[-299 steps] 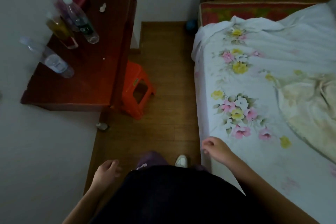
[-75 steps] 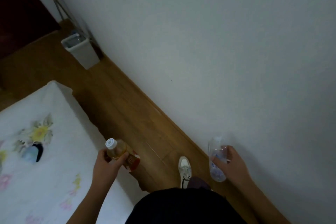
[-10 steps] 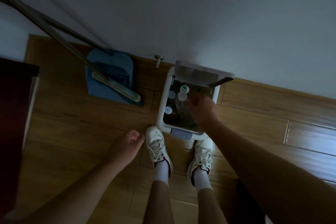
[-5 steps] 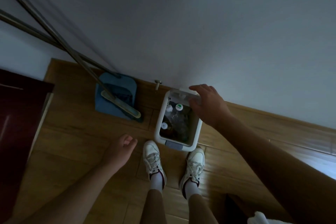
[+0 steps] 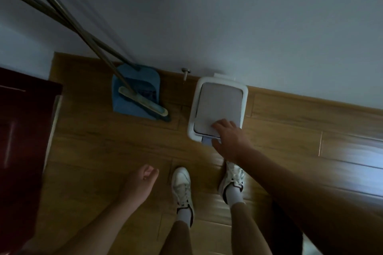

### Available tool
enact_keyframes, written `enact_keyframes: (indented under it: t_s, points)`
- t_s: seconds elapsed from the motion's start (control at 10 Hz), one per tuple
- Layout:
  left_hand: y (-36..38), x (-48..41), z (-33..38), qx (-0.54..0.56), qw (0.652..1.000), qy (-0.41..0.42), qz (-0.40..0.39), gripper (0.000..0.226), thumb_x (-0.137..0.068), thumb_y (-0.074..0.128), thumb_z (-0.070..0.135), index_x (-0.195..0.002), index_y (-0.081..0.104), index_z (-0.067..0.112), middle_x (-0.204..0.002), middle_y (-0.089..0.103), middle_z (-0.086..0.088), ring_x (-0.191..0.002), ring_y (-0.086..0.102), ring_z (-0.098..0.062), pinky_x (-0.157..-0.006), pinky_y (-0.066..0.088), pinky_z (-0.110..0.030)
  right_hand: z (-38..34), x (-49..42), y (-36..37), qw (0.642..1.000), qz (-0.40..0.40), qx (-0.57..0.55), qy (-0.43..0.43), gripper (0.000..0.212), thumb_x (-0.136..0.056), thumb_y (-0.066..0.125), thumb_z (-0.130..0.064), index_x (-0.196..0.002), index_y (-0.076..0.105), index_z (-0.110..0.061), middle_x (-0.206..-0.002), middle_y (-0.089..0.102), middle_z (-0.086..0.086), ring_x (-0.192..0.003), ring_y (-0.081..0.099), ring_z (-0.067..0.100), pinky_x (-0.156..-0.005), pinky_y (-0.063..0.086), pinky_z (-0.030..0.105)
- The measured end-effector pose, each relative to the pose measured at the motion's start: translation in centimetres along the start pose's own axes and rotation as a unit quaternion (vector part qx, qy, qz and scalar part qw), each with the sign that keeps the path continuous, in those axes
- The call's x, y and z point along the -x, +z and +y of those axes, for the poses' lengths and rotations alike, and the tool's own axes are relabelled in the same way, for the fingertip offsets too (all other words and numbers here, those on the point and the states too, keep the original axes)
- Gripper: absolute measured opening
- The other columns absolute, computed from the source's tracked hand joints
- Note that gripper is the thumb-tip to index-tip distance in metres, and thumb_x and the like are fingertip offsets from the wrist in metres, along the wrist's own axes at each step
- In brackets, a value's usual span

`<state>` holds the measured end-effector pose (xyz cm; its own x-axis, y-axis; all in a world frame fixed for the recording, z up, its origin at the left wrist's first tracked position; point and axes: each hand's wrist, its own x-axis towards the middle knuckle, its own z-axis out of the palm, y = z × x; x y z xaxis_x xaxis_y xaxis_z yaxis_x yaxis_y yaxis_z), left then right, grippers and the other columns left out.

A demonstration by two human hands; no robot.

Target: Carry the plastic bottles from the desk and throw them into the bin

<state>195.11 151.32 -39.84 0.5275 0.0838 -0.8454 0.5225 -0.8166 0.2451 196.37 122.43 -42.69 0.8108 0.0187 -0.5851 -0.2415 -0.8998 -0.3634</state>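
The person wears a pair of white lace-up sneakers with dark trim at the ankle opening, left sneaker point(image 5: 182, 186) and right sneaker point(image 5: 232, 178), over white ankle socks point(image 5: 233, 194). Forearms and lower legs are bare. A black fabric garment point(image 5: 286, 232) shows low on the right.

Bin point(image 5: 192, 122) against wall point(image 5: 228, 16); dustpan point(image 5: 124, 107) with broom point(image 5: 143, 101) to its left; cabinet point(image 5: 22, 130) far left; right hand point(image 5: 230, 140) on bin lid point(image 5: 219, 103).
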Motion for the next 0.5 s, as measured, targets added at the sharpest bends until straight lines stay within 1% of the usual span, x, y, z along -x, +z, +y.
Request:
enact_keyframes:
  t_s: [0.1,0.2,0.3,0.4,0.5]
  points:
    - [0.9,-2.0,-2.4,-0.005,1.000,0.003,-0.023,0.029,-0.101,0.047,0.046,-0.120,0.057,0.026,-0.112,0.059,0.007,-0.102,0.057,-0.012,-0.083,0.044,-0.030,-0.3,-0.2,4.9,0.999,0.001,0.006,0.039,0.064,-0.093,0.055,-0.037,-0.150,0.034,-0.018,-0.158,0.031,0.002,-0.139,0.037,0.026,-0.109,0.039,0.043]
    - [1.1,-3.1,-4.7,-0.004,0.999,0.012,-0.040,0.018,-0.101,0.048,0.044,-0.111,0.054,0.030,-0.108,0.058,0.009,-0.109,0.060,-0.016,-0.083,0.045,-0.029,-1.0,0.4,8.5,0.997,0.021,-0.009,0.072,0.079,-0.091,0.058,-0.038,-0.157,0.018,-0.021,-0.166,0.010,0.000,-0.152,0.011,0.024,-0.119,0.024,0.046]
    - [0.3,-3.0,-6.6,-0.006,0.999,0.005,-0.044,0.023,-0.100,0.048,0.045,-0.115,0.057,0.029,-0.111,0.059,0.009,-0.105,0.059,-0.013,-0.083,0.046,-0.030,-1.4,0.7,9.5,0.996,0.029,-0.016,0.086,0.089,-0.090,0.061,-0.037,-0.159,0.008,-0.021,-0.168,0.000,0.000,-0.154,0.000,0.023,-0.121,0.015,0.047]
    - [-1.2,-2.2,-7.8,-0.016,0.998,-0.021,-0.053,0.038,-0.100,0.047,0.047,-0.127,0.059,0.022,-0.118,0.061,0.006,-0.101,0.056,-0.011,-0.082,0.046,-0.030,-1.8,0.6,7.8,0.995,0.009,-0.052,0.089,0.085,-0.092,0.059,-0.037,-0.159,0.011,-0.019,-0.168,0.002,0.000,-0.154,0.004,0.023,-0.120,0.021,0.047]
    - [-3.7,-0.3,-7.1,-0.009,0.998,-0.032,-0.053,0.046,-0.101,0.047,0.047,-0.136,0.055,0.019,-0.135,0.060,-0.001,-0.110,0.057,-0.016,-0.090,0.046,-0.032,-1.7,0.9,5.1,0.973,-0.039,-0.153,0.169,0.067,-0.093,0.059,-0.035,-0.151,0.036,-0.012,-0.157,0.037,0.010,-0.141,0.038,0.030,-0.112,0.038,0.044]
